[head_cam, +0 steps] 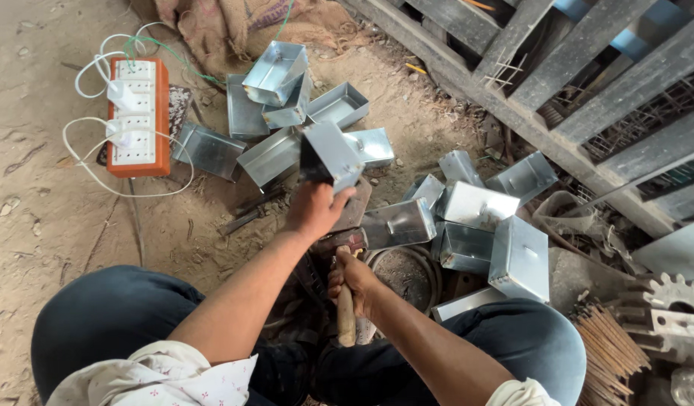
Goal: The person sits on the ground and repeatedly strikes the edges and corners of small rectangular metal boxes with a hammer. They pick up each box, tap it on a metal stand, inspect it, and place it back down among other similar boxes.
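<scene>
Fingers (339, 201) of your left hand (314, 212) were clamped on a tilted metal box (330, 156) above the dirt floor (31, 195), while your right hand (352, 280) was wrapped around a hammer (346, 304). Folded boxes (482, 225) lay heaped beside your right knee, more boxes (279, 90) near the orange power strip (139, 117).

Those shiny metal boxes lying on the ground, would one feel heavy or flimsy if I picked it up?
Probably light: the left hand holds one metal box up alone. The walls look like thin folded sheet, so it may flex or dent if squeezed. Its flat sides mean it should not roll, though boxes in the pile lie tipped at odd angles.
</scene>
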